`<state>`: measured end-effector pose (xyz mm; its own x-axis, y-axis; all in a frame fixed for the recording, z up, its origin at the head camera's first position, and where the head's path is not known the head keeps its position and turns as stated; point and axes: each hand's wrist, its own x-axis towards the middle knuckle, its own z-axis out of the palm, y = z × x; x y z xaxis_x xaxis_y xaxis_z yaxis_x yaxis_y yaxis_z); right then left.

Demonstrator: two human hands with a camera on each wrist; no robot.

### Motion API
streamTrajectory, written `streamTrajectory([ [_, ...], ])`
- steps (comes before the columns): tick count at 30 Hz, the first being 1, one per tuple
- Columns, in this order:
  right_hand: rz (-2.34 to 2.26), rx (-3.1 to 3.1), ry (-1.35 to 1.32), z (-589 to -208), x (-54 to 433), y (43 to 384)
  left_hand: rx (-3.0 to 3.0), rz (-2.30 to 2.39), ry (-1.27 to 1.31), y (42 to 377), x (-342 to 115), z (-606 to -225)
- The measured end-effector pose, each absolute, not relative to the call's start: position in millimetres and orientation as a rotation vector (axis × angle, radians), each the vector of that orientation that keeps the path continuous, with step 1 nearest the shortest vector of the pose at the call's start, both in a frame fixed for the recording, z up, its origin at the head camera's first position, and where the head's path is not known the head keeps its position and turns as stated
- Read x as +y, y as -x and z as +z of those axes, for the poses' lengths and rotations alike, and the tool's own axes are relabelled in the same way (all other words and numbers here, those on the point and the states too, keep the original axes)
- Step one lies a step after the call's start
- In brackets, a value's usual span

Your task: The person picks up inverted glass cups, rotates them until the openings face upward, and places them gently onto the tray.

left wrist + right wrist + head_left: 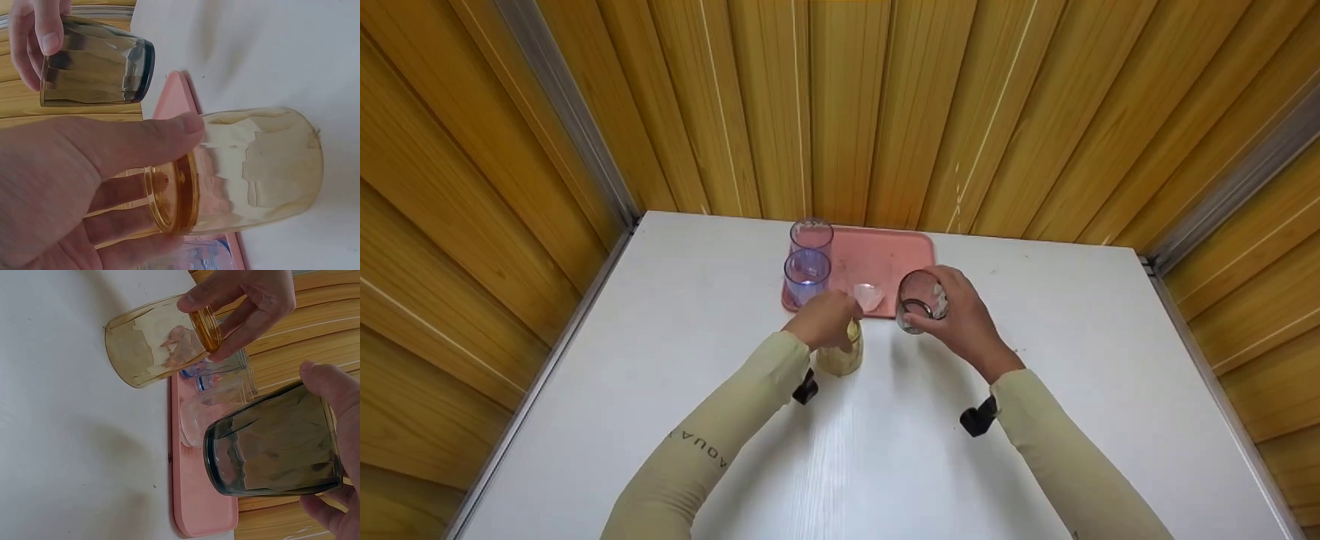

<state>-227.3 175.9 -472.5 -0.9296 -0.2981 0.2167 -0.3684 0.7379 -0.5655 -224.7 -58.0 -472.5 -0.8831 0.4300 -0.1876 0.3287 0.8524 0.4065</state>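
In the head view my left hand [826,319] grips an amber glass [841,361] from above, in front of the pink tray [885,255]. The left wrist view has the thumb and fingers around its narrow, thick base [188,194], so the glass is upside down, its wide end toward the table. My right hand [964,319] holds a grey, smoky glass [275,444] near its rim, thumb on one side and fingers on the other. This glass is upright, its thick dark base downward, over the tray's front right corner.
Two bluish glasses, one behind [811,234] and one in front [807,279], stand along the tray's left side. A clear glass [868,297] stands near the tray's front edge, between my hands. Wood-patterned panels [847,112] rise behind the white table [720,300].
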Motion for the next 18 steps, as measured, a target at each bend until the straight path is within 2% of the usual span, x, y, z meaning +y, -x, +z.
streamTrajectory([
  [18, 0.990, -2.850, -0.467, -476.8, 174.2, 236.1, 2.693, 0.556, -0.502, 223.6, -55.1, -469.3],
])
